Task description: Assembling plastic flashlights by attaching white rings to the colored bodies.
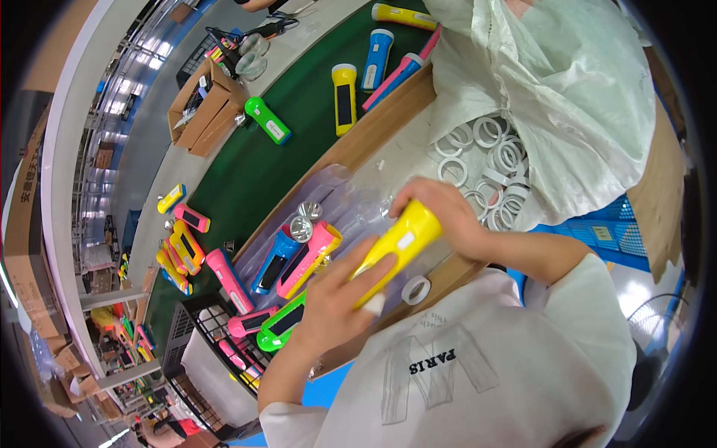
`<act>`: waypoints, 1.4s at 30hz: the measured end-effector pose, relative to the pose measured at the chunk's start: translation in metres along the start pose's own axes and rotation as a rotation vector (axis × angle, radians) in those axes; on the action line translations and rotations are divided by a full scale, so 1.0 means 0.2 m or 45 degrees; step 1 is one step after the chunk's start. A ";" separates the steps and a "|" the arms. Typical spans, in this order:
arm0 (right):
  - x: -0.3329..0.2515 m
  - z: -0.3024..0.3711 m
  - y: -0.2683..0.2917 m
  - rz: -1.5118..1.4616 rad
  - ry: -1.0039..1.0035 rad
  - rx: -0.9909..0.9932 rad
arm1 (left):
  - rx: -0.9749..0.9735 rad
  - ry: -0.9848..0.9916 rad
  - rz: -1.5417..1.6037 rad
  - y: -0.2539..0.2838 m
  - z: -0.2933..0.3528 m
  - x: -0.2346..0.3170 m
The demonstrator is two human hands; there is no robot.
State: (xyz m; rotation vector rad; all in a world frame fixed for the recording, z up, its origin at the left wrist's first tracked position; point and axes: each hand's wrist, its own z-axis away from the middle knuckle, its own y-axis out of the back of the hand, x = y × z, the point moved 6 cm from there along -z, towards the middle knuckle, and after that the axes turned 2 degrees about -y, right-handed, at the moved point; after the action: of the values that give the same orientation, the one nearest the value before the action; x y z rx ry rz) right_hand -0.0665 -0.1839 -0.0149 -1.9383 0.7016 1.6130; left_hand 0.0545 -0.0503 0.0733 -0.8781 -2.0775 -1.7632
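Observation:
A yellow flashlight (399,246) lies tilted across my front, its wide end up to the right. My left hand (336,299) is wrapped round its lower body. At the wide end my right hand (452,213) curls its fingers over the rim; whether a ring is under them is hidden. Left of my left hand lie a green flashlight (282,325), a pink and yellow flashlight (310,257) and a blue flashlight (276,257). Shiny reflector cups (301,228) sit beside them. One white ring (416,290) lies close below the held flashlight.
White rings (504,157) spill from a white woven sack (567,97) at the right. Beyond the cardboard edge (388,123), a green belt (224,175) carries several flashlights. A black wire basket (202,358) stands lower left, a small cardboard box (209,112) far left, a blue crate (597,231) right.

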 end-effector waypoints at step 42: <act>0.00 0.04 -0.06 -0.895 -0.181 0.355 | 0.485 0.497 0.355 -0.47 0.14 -0.07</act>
State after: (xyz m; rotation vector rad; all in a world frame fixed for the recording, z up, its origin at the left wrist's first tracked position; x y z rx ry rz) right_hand -0.0651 -0.1695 -0.0165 -1.5922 0.1359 1.1249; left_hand 0.0128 -0.0346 -0.0156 -0.6163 -1.8404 -1.2231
